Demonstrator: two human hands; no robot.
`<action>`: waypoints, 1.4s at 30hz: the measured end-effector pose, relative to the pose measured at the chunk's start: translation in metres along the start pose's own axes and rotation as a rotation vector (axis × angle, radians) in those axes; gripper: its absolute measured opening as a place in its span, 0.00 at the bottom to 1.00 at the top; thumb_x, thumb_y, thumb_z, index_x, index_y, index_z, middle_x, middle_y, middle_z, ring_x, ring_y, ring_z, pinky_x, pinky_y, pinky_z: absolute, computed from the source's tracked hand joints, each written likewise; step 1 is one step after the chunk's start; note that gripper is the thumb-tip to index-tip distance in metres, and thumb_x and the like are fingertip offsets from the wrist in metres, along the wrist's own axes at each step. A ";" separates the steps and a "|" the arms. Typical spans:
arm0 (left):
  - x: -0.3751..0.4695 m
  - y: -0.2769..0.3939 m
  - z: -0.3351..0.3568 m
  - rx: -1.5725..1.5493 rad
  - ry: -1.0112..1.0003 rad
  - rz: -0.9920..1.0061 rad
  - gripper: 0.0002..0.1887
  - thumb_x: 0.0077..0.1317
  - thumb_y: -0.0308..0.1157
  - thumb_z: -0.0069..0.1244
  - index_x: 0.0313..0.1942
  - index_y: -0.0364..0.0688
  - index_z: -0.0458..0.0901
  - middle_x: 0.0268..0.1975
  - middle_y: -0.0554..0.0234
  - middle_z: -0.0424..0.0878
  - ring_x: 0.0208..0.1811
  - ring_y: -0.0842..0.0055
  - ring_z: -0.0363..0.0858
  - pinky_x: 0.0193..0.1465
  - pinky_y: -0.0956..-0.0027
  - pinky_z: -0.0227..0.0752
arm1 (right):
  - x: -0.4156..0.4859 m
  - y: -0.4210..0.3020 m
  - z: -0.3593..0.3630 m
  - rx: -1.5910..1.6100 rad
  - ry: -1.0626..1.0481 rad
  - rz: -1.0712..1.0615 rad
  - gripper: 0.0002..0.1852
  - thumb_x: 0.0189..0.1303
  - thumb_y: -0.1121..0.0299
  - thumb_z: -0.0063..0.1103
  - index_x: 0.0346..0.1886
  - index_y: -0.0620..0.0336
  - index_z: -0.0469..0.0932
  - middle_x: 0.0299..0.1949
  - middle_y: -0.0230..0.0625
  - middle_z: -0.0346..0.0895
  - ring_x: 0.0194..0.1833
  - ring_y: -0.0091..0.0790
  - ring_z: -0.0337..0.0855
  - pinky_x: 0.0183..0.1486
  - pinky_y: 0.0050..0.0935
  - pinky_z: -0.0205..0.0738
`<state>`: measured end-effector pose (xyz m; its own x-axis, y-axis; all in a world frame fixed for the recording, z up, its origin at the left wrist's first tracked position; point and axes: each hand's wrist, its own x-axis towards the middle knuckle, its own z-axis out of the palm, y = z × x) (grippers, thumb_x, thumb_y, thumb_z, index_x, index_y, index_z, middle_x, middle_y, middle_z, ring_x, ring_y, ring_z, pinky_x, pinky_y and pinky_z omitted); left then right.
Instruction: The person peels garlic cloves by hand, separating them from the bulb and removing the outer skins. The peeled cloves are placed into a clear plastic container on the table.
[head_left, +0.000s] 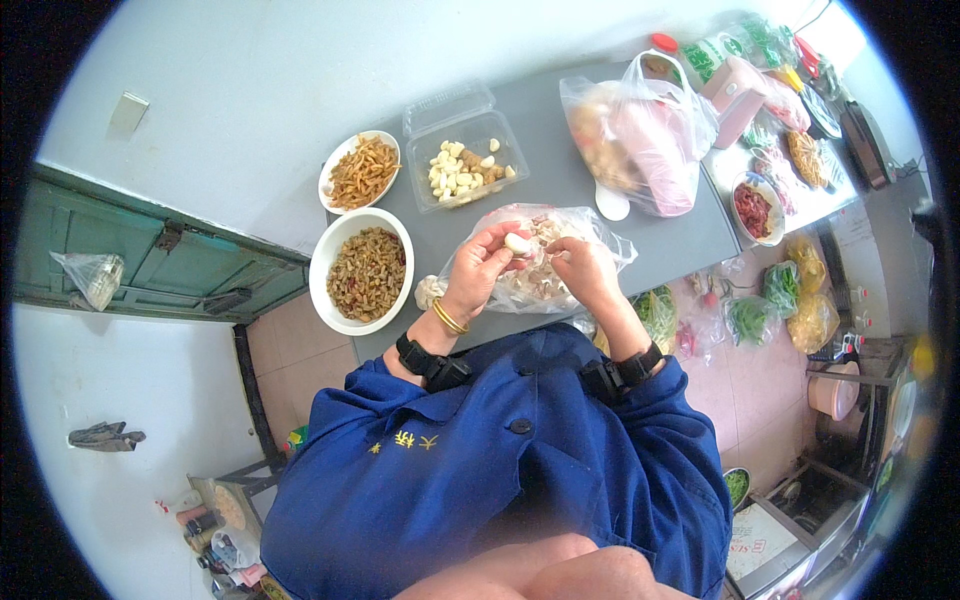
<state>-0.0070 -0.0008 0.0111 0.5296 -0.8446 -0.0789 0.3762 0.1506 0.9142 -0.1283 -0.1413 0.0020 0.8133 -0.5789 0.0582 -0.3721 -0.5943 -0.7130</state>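
My left hand (480, 268) holds a pale peeled garlic clove (517, 243) between thumb and fingers. Close to its right, my right hand (585, 268) has thumb and forefinger pinched together; whether a scrap of skin is between them is too small to tell. Both hands are over a spread plastic bag (611, 238) covered with papery garlic skins (546, 281). A whole garlic bulb (429, 291) lies by my left wrist. Beyond the hands, an open clear plastic box (517, 142) contains peeled garlic cloves (448, 171) and pieces of ginger (480, 163).
On the grey table (540, 112), a white bowl (318, 274) of chopped food and a plate (327, 180) of brown strips stand left. A filled plastic carrier bag (637, 135) sits back right, beside a white spoon (613, 202). A bowl of red meat (752, 210) is farther right.
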 end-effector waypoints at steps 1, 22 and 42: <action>0.000 0.001 0.000 -0.007 -0.014 -0.013 0.15 0.64 0.20 0.42 0.51 0.36 0.72 0.48 0.58 0.78 0.46 0.74 0.79 0.49 0.73 0.73 | 0.000 0.000 0.000 0.018 0.011 -0.020 0.07 0.48 0.66 0.59 0.31 0.53 0.82 0.24 0.45 0.79 0.31 0.45 0.81 0.37 0.37 0.74; -0.001 -0.002 -0.002 0.379 -0.102 0.019 0.14 0.67 0.25 0.42 0.52 0.37 0.73 0.46 0.61 0.79 0.42 0.80 0.78 0.46 0.76 0.73 | -0.001 -0.010 0.010 0.428 -0.017 -0.072 0.08 0.52 0.66 0.61 0.32 0.59 0.79 0.27 0.42 0.80 0.31 0.37 0.81 0.36 0.32 0.73; -0.006 -0.009 -0.005 -0.044 -0.222 -0.254 0.12 0.72 0.34 0.34 0.50 0.40 0.67 0.31 0.69 0.65 0.25 0.84 0.62 0.30 0.78 0.62 | -0.003 -0.008 -0.004 0.412 0.044 -0.038 0.08 0.51 0.67 0.61 0.30 0.62 0.79 0.26 0.43 0.79 0.32 0.35 0.80 0.38 0.30 0.72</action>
<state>-0.0099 0.0048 0.0012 0.2385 -0.9483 -0.2094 0.5096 -0.0614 0.8582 -0.1295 -0.1371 0.0098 0.7996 -0.5896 0.1139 -0.1242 -0.3480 -0.9292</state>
